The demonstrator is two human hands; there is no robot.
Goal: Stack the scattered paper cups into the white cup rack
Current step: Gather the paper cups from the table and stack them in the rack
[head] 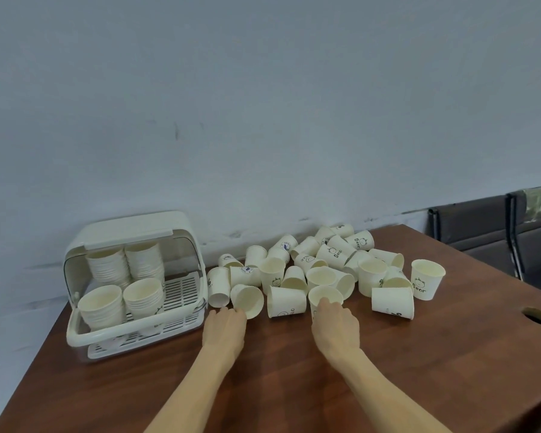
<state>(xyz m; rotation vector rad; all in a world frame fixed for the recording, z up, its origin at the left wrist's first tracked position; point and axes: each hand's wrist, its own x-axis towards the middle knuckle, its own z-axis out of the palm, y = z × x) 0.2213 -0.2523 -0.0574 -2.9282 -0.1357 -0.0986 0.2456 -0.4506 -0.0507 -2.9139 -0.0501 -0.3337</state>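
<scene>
Several white paper cups (331,260) lie scattered on the brown table (294,385), some upright, some tipped over. The white cup rack (75,332) stands at the left with its lid raised and holds several stacks of cups (144,295). My left hand (225,328) reaches a tipped cup (249,300) whose mouth faces me, and its fingertips touch the lower rim. My right hand (336,325) grips the near side of an upright cup (325,295), with a finger over its rim.
A pale wall runs directly behind the rack and the cups. A round cable hole (539,316) is in the table near its right edge. Dark chairs (481,232) stand beyond the table at the far right.
</scene>
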